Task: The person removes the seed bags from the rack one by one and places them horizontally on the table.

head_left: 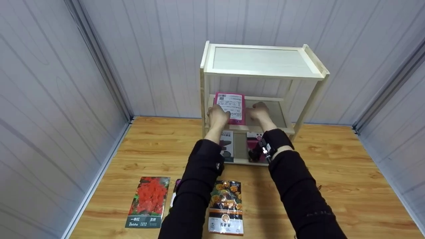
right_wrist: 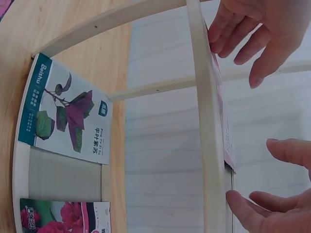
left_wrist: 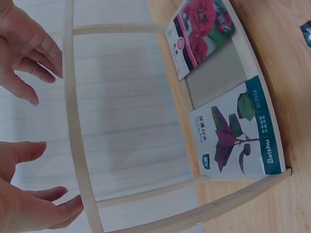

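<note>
A pink-bordered seed packet, printed side with text and a barcode up, lies on the left part of the middle shelf. My left hand rests at its left lower side, fingers loosely extended, as the right wrist view shows the left hand with fingertips on the packet's edge. To the right of the packet is my right hand, over the bare part of that shelf. Its thumb and fingers are spread apart with nothing between them in the right wrist view, fingertips right at the shelf edge.
On the bottom shelf lie a purple-leaf seed packet and a pink-flower packet. A red-flower packet and an orange-flower packet lie on the wooden floor; another is mostly behind my left sleeve. The rack's top shelf overhangs both hands.
</note>
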{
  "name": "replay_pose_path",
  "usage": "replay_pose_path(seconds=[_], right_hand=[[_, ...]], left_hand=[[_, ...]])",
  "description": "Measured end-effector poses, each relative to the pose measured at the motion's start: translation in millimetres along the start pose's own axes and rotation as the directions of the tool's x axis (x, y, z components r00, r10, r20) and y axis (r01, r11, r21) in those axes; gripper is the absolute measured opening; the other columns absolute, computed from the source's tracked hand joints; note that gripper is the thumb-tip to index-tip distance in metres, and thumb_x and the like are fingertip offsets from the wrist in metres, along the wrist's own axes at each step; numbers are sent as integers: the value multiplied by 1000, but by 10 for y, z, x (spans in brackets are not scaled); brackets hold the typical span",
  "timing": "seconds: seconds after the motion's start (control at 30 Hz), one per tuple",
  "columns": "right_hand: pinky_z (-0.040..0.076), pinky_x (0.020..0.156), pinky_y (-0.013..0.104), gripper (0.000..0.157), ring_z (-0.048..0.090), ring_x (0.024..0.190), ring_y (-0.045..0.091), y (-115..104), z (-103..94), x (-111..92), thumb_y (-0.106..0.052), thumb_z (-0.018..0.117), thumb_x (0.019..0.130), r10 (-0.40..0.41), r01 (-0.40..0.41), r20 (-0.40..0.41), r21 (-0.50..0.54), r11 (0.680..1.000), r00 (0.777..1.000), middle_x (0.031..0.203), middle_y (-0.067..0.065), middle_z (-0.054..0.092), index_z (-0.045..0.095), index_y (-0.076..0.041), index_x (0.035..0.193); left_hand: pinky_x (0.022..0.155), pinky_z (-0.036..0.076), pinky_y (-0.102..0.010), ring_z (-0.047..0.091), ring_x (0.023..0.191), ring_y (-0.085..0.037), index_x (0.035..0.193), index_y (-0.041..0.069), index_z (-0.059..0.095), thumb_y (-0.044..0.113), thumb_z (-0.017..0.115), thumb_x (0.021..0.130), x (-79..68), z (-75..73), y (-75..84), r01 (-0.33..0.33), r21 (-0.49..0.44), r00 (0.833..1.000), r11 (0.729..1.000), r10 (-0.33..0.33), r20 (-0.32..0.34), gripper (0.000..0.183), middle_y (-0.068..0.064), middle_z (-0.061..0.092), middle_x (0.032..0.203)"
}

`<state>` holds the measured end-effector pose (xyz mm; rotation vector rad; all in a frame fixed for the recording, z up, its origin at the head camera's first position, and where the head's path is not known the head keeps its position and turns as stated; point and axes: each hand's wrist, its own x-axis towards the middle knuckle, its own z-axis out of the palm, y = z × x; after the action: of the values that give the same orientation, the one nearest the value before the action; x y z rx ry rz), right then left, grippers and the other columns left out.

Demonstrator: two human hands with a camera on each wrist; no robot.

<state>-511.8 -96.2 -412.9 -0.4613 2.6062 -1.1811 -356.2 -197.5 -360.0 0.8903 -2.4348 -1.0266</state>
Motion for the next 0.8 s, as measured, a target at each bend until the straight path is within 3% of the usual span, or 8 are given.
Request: replay_pose_path(seconds=[0.1,0.17,0.3,0.4,0.47,0.6,0.7,0.8], right_hand=[[35,97,37,69,40,118,31,276,136,422,-40,63,74,-9,8,-49,-19,1000,999,127,18,45,46,3,125],[38,93,35,70,43,114,31,213,136,363,-40,66,73,4,-4,-55,-3,1000,998,124,20,48,48,5,123],[46,81,28,69,53,101,28,144,146,288,-39,72,68,-8,11,-67,45,999,998,114,21,55,52,7,115],[42,53,22,42,56,65,18,-38,88,40,-32,72,69,-32,35,-96,26,999,995,80,13,63,61,7,79],[30,40,21,36,47,47,11,-224,6,-225,-25,70,72,-20,22,-97,19,1000,995,58,6,58,51,1,57],[38,39,19,22,50,41,7,-441,-131,-630,-10,62,78,28,-24,-28,126,992,999,52,2,58,59,0,59],[51,54,23,18,59,52,13,-348,-109,-593,-5,61,77,1,-7,26,229,973,1000,67,11,65,66,9,86],[50,55,24,17,59,57,14,-20,64,-172,-9,66,73,-70,67,9,198,978,997,72,11,66,69,2,85]], left_hand=[[82,42,-35,52,95,-30,100,-5,58,18,63,78,34,10,8,-7,-3,1000,1000,7,2,31,-17,58,98],[82,43,-37,54,92,-29,96,-4,59,16,63,76,26,42,17,-24,2,1000,1000,24,-20,29,-17,60,95],[73,46,-35,56,82,-27,84,-1,59,16,63,69,464,491,-303,-86,18,989,996,88,-116,23,-13,59,82],[73,46,-33,56,82,-26,85,-1,58,16,64,68,739,715,-503,-82,9,990,997,83,-113,25,-13,58,82],[78,45,-33,55,88,-27,92,-2,58,14,64,70,687,631,-458,-48,-5,998,999,48,-51,28,-14,58,89],[76,45,-30,55,85,-24,91,-1,59,12,65,67,666,629,-472,-63,-24,996,998,61,-70,28,-12,58,87],[76,45,-33,55,85,-24,91,1,60,15,68,63,1048,1019,-728,-88,12,991,996,88,-104,33,-10,59,86],[74,46,-37,55,83,-25,91,7,60,21,72,58,1622,1565,-1113,-109,41,984,993,114,-137,38,-7,59,84]])
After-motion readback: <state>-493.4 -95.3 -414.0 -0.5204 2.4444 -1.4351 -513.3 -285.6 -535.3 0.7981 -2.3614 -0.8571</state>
